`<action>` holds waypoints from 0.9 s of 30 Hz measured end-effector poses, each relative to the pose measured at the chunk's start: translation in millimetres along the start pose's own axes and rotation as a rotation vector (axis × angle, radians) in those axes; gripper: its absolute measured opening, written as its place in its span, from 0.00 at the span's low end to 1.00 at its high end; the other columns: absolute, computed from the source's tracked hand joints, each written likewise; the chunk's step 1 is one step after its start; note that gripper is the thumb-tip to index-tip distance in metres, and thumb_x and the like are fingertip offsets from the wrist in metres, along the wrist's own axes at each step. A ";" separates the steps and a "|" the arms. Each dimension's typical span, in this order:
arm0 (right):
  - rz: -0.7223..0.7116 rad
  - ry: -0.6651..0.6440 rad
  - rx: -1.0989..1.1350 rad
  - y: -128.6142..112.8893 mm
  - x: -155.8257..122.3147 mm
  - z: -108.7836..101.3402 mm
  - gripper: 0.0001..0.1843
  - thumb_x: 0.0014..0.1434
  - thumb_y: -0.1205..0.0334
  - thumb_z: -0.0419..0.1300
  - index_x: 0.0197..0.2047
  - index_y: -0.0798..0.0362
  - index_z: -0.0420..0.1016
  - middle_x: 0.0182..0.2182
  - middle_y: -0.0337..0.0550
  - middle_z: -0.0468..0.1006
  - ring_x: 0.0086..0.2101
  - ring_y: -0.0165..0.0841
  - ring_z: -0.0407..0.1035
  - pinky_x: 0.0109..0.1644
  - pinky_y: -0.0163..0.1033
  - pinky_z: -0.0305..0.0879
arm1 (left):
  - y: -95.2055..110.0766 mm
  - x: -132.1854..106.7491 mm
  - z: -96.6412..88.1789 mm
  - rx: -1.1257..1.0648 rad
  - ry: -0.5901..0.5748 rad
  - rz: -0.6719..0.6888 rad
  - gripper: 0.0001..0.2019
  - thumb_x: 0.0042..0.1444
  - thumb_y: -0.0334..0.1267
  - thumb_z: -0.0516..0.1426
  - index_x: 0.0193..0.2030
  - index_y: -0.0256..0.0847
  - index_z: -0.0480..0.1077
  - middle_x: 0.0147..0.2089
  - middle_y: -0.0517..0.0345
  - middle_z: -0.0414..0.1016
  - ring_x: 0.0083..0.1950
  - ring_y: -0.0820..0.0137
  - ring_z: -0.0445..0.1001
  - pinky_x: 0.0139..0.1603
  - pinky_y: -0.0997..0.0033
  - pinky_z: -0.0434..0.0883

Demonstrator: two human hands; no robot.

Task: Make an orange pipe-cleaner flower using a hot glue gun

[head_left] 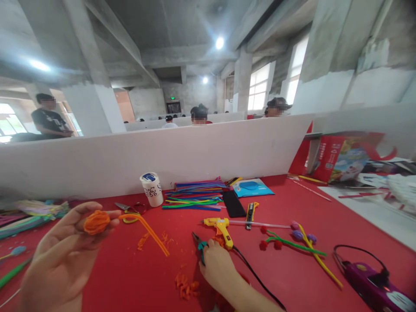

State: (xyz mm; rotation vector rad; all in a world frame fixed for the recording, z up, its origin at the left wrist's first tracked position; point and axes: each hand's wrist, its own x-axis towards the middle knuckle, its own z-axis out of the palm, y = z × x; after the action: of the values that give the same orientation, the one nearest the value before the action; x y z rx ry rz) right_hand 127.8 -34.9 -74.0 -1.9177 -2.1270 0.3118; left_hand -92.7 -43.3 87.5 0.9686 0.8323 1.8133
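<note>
My left hand (pixel 60 255) is raised at the lower left and pinches an orange pipe-cleaner flower (pixel 96 222); its orange stem (pixel 150 232) trails down to the right over the red table (pixel 130 277). My right hand (pixel 218 266) rests on the table with its fingers curled on teal-handled pliers (pixel 199 245). A yellow glue gun (pixel 220 227) lies just beyond its fingertips, with a black cord running toward me.
Orange scraps (pixel 185 286) litter the table. Behind lie a stack of coloured pipe cleaners (pixel 195 195), a white cup (pixel 152 189), scissors (pixel 130 208), a black phone (pixel 233 203), a utility knife (pixel 250 213), finished flowers (pixel 299 242) and a purple device (pixel 370 284). A white partition (pixel 162 156) stands behind, with people beyond it.
</note>
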 end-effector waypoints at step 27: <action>-0.650 -0.126 0.730 -25.6 -33.4 -57.6 0.11 0.58 0.61 0.50 0.39 0.50 0.73 0.24 0.34 0.70 0.25 0.24 0.62 0.29 0.25 0.56 | -43.2 -7.9 -18.0 -0.063 0.001 -0.639 0.30 0.33 0.17 0.61 0.47 0.39 0.70 0.31 0.54 0.80 0.31 0.65 0.79 0.27 0.79 0.77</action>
State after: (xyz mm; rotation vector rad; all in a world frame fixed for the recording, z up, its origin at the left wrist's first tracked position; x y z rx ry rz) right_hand 126.1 -71.7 -13.0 -0.7853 -2.1422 0.9146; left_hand -89.3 -36.9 40.6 0.5678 0.9464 1.2759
